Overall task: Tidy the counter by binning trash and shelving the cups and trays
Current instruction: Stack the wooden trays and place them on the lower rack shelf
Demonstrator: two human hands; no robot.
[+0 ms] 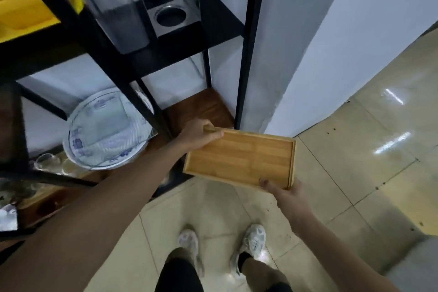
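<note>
Bamboo tray [239, 157] pinched at opposite corners by my left grip [198, 134] and right grip [288, 193], beside the black shelf [151, 54].

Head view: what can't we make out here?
- Right hand: its fingers go under the tray, so only the thumb on the rim shows.
- Left hand: its fingers curl behind the tray's far corner, hidden by the tray.
- Plate: pattern smeared by motion blur and crossed by a black shelf post.
- Glass items at lower left: blurred and dim, type unclear.
- Yellow object: cut off by the top-left edge.
</note>
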